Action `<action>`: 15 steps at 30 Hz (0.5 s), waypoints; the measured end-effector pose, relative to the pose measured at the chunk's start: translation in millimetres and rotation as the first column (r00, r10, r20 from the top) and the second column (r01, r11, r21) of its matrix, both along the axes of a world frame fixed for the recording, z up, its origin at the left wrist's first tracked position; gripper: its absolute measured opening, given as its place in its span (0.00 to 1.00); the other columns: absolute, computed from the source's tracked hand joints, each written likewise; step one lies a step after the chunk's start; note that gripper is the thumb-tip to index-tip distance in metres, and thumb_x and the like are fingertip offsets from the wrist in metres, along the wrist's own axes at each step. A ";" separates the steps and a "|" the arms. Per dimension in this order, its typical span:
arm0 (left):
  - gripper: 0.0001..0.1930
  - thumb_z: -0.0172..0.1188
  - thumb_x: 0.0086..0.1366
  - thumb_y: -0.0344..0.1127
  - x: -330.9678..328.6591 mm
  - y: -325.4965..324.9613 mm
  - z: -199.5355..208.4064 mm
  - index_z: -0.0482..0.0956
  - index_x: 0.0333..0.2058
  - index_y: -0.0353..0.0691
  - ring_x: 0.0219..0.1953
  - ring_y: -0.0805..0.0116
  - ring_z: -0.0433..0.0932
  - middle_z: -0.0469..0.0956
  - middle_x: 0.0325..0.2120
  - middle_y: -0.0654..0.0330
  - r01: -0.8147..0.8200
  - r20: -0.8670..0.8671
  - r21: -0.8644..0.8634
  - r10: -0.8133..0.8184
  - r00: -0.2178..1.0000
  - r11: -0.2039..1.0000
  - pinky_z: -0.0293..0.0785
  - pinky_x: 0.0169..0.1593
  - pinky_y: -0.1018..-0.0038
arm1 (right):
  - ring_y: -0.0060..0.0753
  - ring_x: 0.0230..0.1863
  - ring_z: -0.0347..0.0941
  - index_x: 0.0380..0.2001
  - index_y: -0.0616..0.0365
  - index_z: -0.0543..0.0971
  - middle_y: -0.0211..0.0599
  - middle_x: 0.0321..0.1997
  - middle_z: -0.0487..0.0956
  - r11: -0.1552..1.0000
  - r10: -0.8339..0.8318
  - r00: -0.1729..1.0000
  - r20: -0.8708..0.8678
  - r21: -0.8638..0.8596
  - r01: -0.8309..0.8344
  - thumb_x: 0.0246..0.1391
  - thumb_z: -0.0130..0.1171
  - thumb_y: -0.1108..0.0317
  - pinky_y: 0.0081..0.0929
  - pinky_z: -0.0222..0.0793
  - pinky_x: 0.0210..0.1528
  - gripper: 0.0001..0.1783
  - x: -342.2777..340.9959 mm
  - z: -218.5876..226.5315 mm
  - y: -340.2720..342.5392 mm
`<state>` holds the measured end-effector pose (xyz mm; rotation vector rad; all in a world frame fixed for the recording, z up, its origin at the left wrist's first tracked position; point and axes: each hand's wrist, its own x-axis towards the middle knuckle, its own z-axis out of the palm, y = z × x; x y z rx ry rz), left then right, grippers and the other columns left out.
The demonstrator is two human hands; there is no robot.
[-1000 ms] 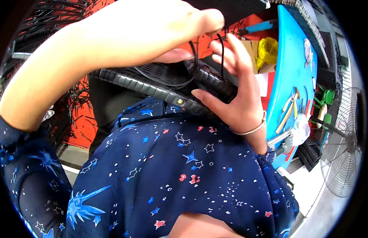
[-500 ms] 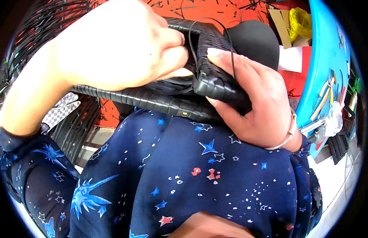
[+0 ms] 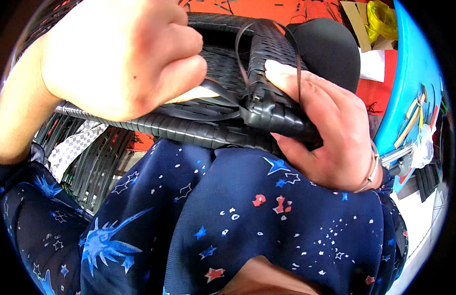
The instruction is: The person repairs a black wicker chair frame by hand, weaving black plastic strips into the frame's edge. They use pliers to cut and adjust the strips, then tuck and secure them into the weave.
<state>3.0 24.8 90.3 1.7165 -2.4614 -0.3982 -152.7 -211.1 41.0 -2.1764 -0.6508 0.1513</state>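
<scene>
A black woven basket-like piece point(image 3: 161, 125) lies across my lap, its wrapped rim toward me. My left hand point(image 3: 125, 64) is closed in a pinch at the left, above the woven surface. A flat black plastic strip point(image 3: 222, 92) runs from its fingers to the raised woven end point(image 3: 274, 118) at the right. Around that end my right hand point(image 3: 331, 130) is wrapped, thumb on the near side and fingers on top. A thin loop of strip point(image 3: 239, 42) arches over the woven end, passing by the right fingers. My left fingertips are partly hidden behind the knuckles.
Beyond the right hand is a black rounded surface point(image 3: 331, 54). A blue curved surface point(image 3: 407, 64) at the right carries pliers-like tools point(image 3: 410, 118). Behind stands a cardboard box point(image 3: 356, 24) with a yellow bag point(image 3: 380, 22). Black strips point(image 3: 100, 167) and a checkered cloth point(image 3: 75, 147) lie lower left.
My left hand has moved left, away from the woven end, and more of the strip shows between them. My right hand keeps its grip on the woven end.
</scene>
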 end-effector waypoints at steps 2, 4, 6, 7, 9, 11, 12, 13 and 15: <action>0.11 0.63 0.39 0.31 -0.2 2.8 -6.3 0.71 0.22 0.36 0.18 0.59 0.67 0.63 0.17 0.60 -0.080 -0.063 -0.017 0.079 0.995 0.997 0.60 0.23 0.64 | 0.63 0.50 0.79 0.50 0.72 0.76 0.59 0.48 0.80 1.000 -0.008 1.000 0.011 -0.003 0.008 0.37 0.69 0.75 0.43 0.75 0.55 0.31 0.4 -0.2 1.3; 0.12 0.68 0.55 0.36 2.0 1.5 -14.6 0.74 0.24 0.37 0.19 0.55 0.70 0.67 0.19 0.57 -0.198 -0.210 0.064 0.207 0.956 0.978 0.62 0.24 0.63 | 0.63 0.50 0.79 0.50 0.72 0.76 0.59 0.48 0.80 0.999 -0.032 0.999 0.022 0.000 0.032 0.38 0.69 0.75 0.43 0.75 0.54 0.31 0.2 -1.6 2.3; 0.10 0.64 0.64 0.34 -6.9 10.5 -31.0 0.76 0.26 0.38 0.19 0.61 0.73 0.73 0.21 0.59 -0.469 -0.506 0.214 0.508 0.697 0.857 0.67 0.24 0.70 | 0.62 0.49 0.79 0.50 0.71 0.76 0.58 0.48 0.81 0.999 -0.051 0.999 0.008 0.006 0.051 0.39 0.69 0.75 0.42 0.75 0.54 0.30 -1.7 -2.1 3.7; 0.12 0.59 0.68 0.37 -27.1 8.6 -14.8 0.79 0.29 0.35 0.18 0.69 0.75 0.78 0.23 0.60 -0.624 -0.525 0.651 0.850 0.041 0.432 0.71 0.24 0.78 | 0.61 0.49 0.79 0.50 0.71 0.76 0.58 0.48 0.81 0.999 -0.054 0.999 -0.003 0.008 0.054 0.39 0.68 0.75 0.41 0.75 0.54 0.30 -1.4 -1.2 3.9; 0.20 0.57 0.70 0.46 -35.1 21.6 -28.4 0.81 0.33 0.31 0.17 0.75 0.74 0.78 0.21 0.60 -0.317 -0.454 0.884 0.793 -0.406 0.344 0.71 0.21 0.82 | 0.59 0.48 0.81 0.52 0.70 0.77 0.57 0.47 0.81 0.999 -0.031 0.999 -0.013 0.034 0.032 0.42 0.68 0.77 0.38 0.76 0.53 0.29 -0.4 0.7 3.5; 0.21 0.58 0.68 0.46 -54.3 15.8 -44.5 0.80 0.33 0.28 0.17 0.75 0.72 0.76 0.18 0.59 -0.166 -0.416 0.908 0.788 -0.453 0.384 0.68 0.18 0.81 | 0.58 0.47 0.81 0.51 0.70 0.77 0.57 0.46 0.81 1.000 -0.022 1.000 0.005 0.014 0.022 0.43 0.67 0.77 0.37 0.76 0.52 0.28 0.9 -3.7 4.3; 0.20 0.57 0.65 0.45 -53.5 10.6 -45.7 0.79 0.31 0.28 0.16 0.77 0.69 0.76 0.18 0.60 -0.163 -0.464 0.885 0.798 -0.384 0.436 0.64 0.17 0.81 | 0.57 0.46 0.81 0.52 0.70 0.77 0.56 0.45 0.82 1.000 -0.021 1.000 -0.003 0.015 0.021 0.44 0.67 0.78 0.36 0.76 0.51 0.27 0.8 -3.6 4.2; 0.19 0.56 0.64 0.44 -52.4 5.2 -44.4 0.78 0.29 0.28 0.15 0.78 0.67 0.75 0.17 0.61 -0.181 -0.503 0.864 0.783 -0.365 0.470 0.62 0.16 0.81 | 0.56 0.46 0.82 0.52 0.70 0.77 0.55 0.45 0.82 1.000 -0.019 1.000 -0.012 0.016 0.020 0.44 0.66 0.79 0.35 0.76 0.51 0.27 0.5 -3.1 4.2; 0.19 0.51 0.63 0.43 -52.5 -1.8 -42.8 0.76 0.25 0.30 0.13 0.81 0.62 0.70 0.14 0.64 -0.225 -0.573 0.819 0.771 -0.277 0.527 0.57 0.15 0.82 | 0.55 0.45 0.82 0.52 0.70 0.77 0.54 0.44 0.82 0.999 -0.029 0.999 -0.014 0.020 0.029 0.44 0.66 0.79 0.35 0.76 0.50 0.27 -1.1 -3.6 4.9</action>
